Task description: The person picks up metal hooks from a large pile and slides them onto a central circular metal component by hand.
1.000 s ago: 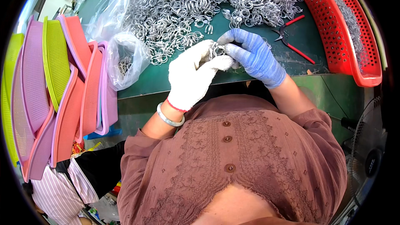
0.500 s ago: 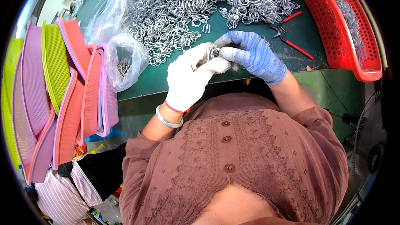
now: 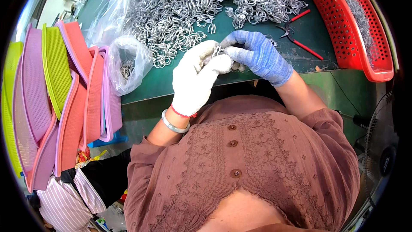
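Observation:
My left hand, in a white knit glove, and my right hand, in a blue one, meet over the near edge of the green table. Between their closed fingers is a small cluster of silver ring-shaped metal pieces. The gloves partly cover it, and how many pieces it holds cannot be made out. Just beyond my hands spreads a large heap of similar metal rings. A pair of red-handled pliers lies on the table to the right of my right hand.
A red perforated basket stands at the right with grey metal pieces in it. At the left, a clear plastic bag holds some rings beside stacked colored plastic baskets. A fan stands at the lower right.
Both hands stay together with small finger shifts. The left fingers have moved slightly up around the metal pieces, and the right hand has drifted a little left.

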